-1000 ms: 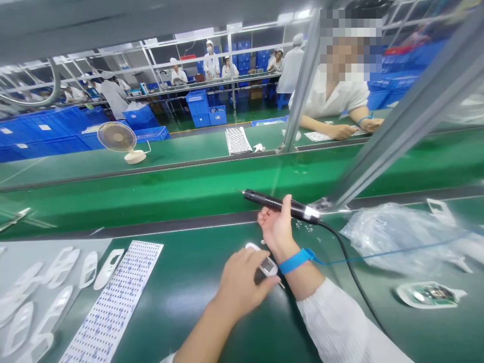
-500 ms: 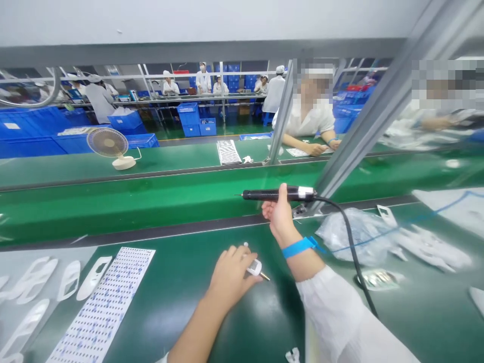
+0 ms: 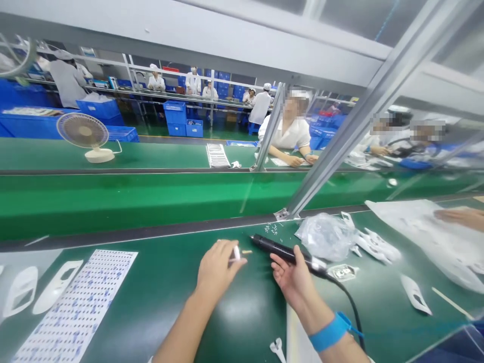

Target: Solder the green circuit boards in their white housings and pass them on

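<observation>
- Left hand [image 3: 216,264]: we close the fingers and thumb around the device [image 3: 237,253], above the worktop [image 3: 170,282]. The fingers hide most of its body; a white edge and a brass-coloured tip show, the tip pointing right.
- Right hand [image 3: 293,277]: we grip the driver [image 3: 278,247] between thumb and curled fingers. Its narrow end points up and left, near the device's tip but apart from it.
- Cord [image 3: 353,302]: we see it leave the rear of the driver and curve down past the right forearm.
- Strap [image 3: 329,334]: we wear it, blue, on the right wrist.
- Left area: we have the sheet [image 3: 77,302], printed with rows of dark dots, lying slantwise; a white shell [image 3: 56,287] lies just beside its left edge.
- Right area: we find the clear bag [image 3: 325,236] beyond the driver, white parts [image 3: 378,246] beside it, and the circuit board [image 3: 342,272] nearer to us. One cover [image 3: 415,295] lies farther right.
- Near edge: we note a forked part [image 3: 278,347] below the right hand.
- Surroundings: we face a fan [image 3: 83,132] and a co-worker [image 3: 291,131] across the green channel [image 3: 151,196].
</observation>
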Tool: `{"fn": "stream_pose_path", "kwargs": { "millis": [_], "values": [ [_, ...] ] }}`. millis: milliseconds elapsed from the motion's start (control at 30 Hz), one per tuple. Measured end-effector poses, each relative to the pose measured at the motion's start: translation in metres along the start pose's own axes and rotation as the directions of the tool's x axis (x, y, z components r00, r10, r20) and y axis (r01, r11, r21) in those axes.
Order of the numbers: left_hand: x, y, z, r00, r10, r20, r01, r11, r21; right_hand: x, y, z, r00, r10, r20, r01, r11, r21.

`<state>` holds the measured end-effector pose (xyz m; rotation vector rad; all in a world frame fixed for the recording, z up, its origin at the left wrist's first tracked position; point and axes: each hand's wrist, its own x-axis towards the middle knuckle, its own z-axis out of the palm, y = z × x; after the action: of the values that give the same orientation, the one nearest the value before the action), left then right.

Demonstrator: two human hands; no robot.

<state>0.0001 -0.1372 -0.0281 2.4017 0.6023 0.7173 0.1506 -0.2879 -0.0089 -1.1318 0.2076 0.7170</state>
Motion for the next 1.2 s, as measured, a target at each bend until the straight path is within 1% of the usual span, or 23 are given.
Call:
{"fn": "stream_pose_path", "kwargs": {
  "millis": [100,200,267,300,333,367,433,467,500,533,567,600,633,667,700,733,767,800,833,867,900,1067,1200],
  "values": [
    [0.000,0.001,0.000,0.979,-0.151,-0.140,0.113,0.962,-0.248,-0.010,-0.001,0.007,0.981,0.152,-0.118,-0.145,0.987,0.062],
    [-0.001,0.001,0.002,0.950,-0.290,-0.115,0.201,0.851,-0.486,-0.020,0.001,0.012,0.980,0.173,-0.101,-0.174,0.985,-0.002],
    [-0.001,0.002,0.005,0.939,-0.336,-0.071,0.231,0.771,-0.594,-0.024,0.008,0.017,0.997,0.066,-0.027,-0.070,0.982,-0.176],
    [-0.001,0.002,0.005,0.935,-0.349,-0.058,0.236,0.736,-0.635,-0.025,0.012,0.022,0.998,-0.037,0.054,0.051,0.956,-0.290],
    [0.000,0.001,0.006,0.932,-0.360,-0.053,0.234,0.706,-0.669,-0.024,0.017,0.029,0.971,-0.154,0.180,0.216,0.891,-0.400],
    [0.001,0.001,0.006,0.928,-0.367,-0.061,0.225,0.684,-0.694,-0.022,0.021,0.037,0.906,-0.252,0.340,0.397,0.784,-0.477],
    [0.004,-0.002,0.005,0.926,-0.361,-0.108,0.184,0.684,-0.706,-0.015,0.029,0.057,0.698,-0.313,0.644,0.689,0.537,-0.486],
    [0.006,-0.004,0.004,0.927,-0.349,-0.139,0.160,0.702,-0.694,-0.009,0.033,0.067,0.600,-0.295,0.744,0.774,0.452,-0.444],
    [0.006,-0.005,0.002,0.925,-0.337,-0.176,0.138,0.729,-0.670,-0.003,0.037,0.076,0.522,-0.268,0.810,0.824,0.405,-0.397],
    [0.007,-0.006,0.001,0.917,-0.334,-0.220,0.126,0.763,-0.634,0.004,0.040,0.084,0.480,-0.260,0.838,0.847,0.385,-0.366],
    [0.006,-0.006,-0.002,0.903,-0.336,-0.267,0.125,0.801,-0.585,0.012,0.044,0.089,0.470,-0.270,0.840,0.854,0.379,-0.356],
    [0.005,-0.004,-0.004,0.897,-0.328,-0.296,0.132,0.838,-0.529,0.019,0.046,0.092,0.495,-0.284,0.821,0.843,0.386,-0.375],
    [0.003,0.000,-0.006,0.914,-0.296,-0.278,0.137,0.870,-0.474,0.026,0.049,0.093,0.542,-0.311,0.781,0.821,0.396,-0.412],
    [0.000,0.006,-0.008,0.954,-0.232,-0.188,0.133,0.893,-0.430,0.032,0.050,0.093,0.588,-0.333,0.737,0.795,0.407,-0.450],
    [-0.004,0.015,-0.009,0.991,-0.135,-0.018,0.116,0.906,-0.407,0.036,0.051,0.091,0.633,-0.353,0.689,0.765,0.421,-0.487],
    [-0.008,0.024,-0.009,0.980,-0.008,0.199,0.091,0.909,-0.408,0.040,0.051,0.088,0.668,-0.371,0.645,0.738,0.438,-0.513],
    [-0.013,0.035,-0.009,0.907,0.124,0.401,0.062,0.906,-0.420,0.041,0.050,0.086,0.690,-0.384,0.613,0.719,0.457,-0.523],
    [-0.018,0.045,-0.007,0.808,0.228,0.544,0.031,0.905,-0.425,0.042,0.049,0.084,0.704,-0.394,0.590,0.706,0.479,-0.522],
    [-0.023,0.055,-0.005,0.728,0.290,0.621,-0.005,0.909,-0.418,0.041,0.047,0.083,0.711,-0.402,0.577,0.698,0.502,-0.510],
    [-0.028,0.063,-0.002,0.685,0.320,0.655,-0.041,0.914,-0.404,0.040,0.046,0.083,0.712,-0.407,0.573,0.695,0.524,-0.492],
    [-0.032,0.068,0.001,0.670,0.330,0.665,-0.067,0.919,-0.388,0.039,0.045,0.083,0.709,-0.410,0.574,0.695,0.543,-0.472],
    [-0.039,0.071,0.010,0.654,0.313,0.689,-0.025,0.919,-0.393,0.035,0.044,0.085,0.710,-0.421,0.565,0.685,0.601,-0.412],
    [-0.039,0.066,0.011,0.640,0.326,0.696,-0.073,0.927,-0.368,0.036,0.045,0.085,0.722,-0.429,0.542,0.670,0.627,-0.397]
  ]
}}
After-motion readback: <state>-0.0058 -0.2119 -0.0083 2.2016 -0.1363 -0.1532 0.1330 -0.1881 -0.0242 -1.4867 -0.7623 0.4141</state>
